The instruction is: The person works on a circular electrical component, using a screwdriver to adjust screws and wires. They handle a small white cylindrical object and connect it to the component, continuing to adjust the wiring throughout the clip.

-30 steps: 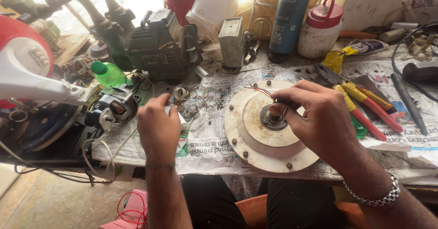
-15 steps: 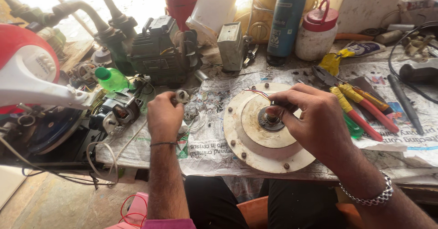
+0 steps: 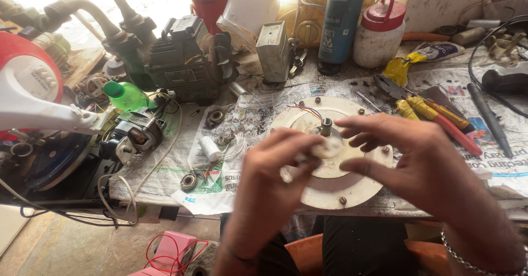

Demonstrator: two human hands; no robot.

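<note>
A white round motor plate [image 3: 330, 198] lies on newspaper in front of me, with a short metal shaft [image 3: 326, 126] standing at its centre and thin coloured wires beside it. My left hand [image 3: 272, 185] is raised over the plate's near left side, blurred, with its fingertips pinched on a small pale round part [image 3: 326, 149]. My right hand [image 3: 421, 158] hovers over the plate's right half. Its fingers are spread and point left towards that part, just below the shaft. Whether the right fingertips touch the part is lost in the blur.
On the newspaper to the left lie a white spool [image 3: 210, 148], a bearing [image 3: 188, 181] and a second bearing [image 3: 215, 117]. Yellow- and red-handled pliers [image 3: 437, 116] lie to the right. Behind stand a dark pump motor [image 3: 187, 61], a green bottle [image 3: 124, 95], a teal bottle [image 3: 341, 23] and a red-lidded jar [image 3: 379, 34].
My left hand came from the bearings at the left to the plate, pinching a small part. My right hand lifted off the plate's hub, baring the shaft.
</note>
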